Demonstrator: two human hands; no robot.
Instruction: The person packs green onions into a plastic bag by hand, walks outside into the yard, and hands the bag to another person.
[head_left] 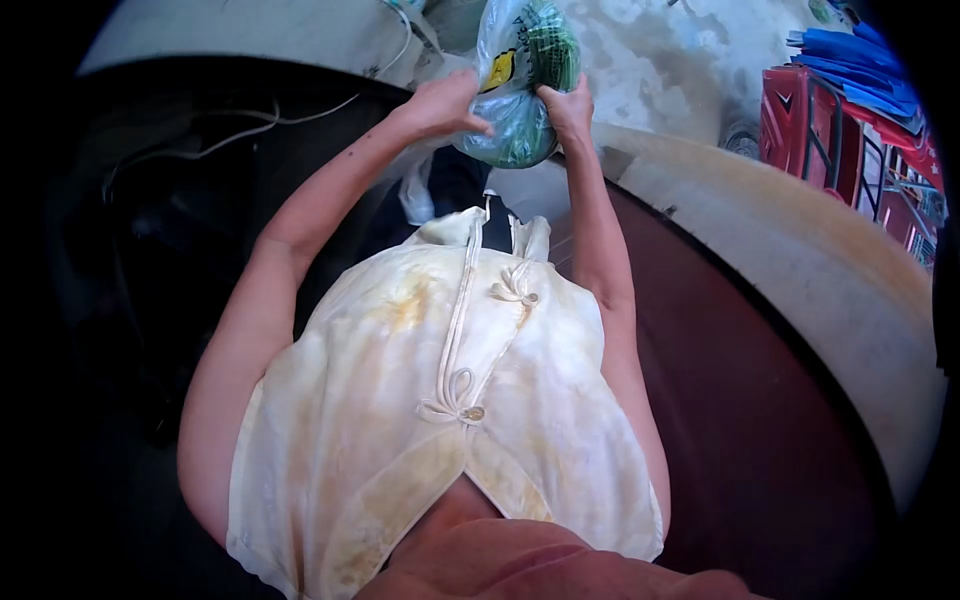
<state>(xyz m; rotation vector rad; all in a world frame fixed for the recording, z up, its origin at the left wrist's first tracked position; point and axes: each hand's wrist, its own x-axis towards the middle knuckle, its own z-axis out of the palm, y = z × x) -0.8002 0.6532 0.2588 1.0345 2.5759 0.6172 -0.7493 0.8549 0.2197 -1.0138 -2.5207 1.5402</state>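
A clear plastic bag [512,112], with yellow and black print on it, is held up at arm's length in front of my chest. Inside are leafy or stemmed green vegetables [552,55], bundled near the top; their exact kind I cannot make out. On the bag's left side is my left hand [447,104], closed on the plastic with its thumb towards me and its other fingers partly hidden. My right hand [570,108] grips the opposite side, its thumb pressed against the bag near the green stems.
Red frames or cases [795,115] stand at the far right, topped by blue sheets [860,62]. A white cord [215,148] runs across the dark area at left. Pale, stained concrete floor [660,60] lies beyond the bag. A dark red surface [740,380] is at my right.
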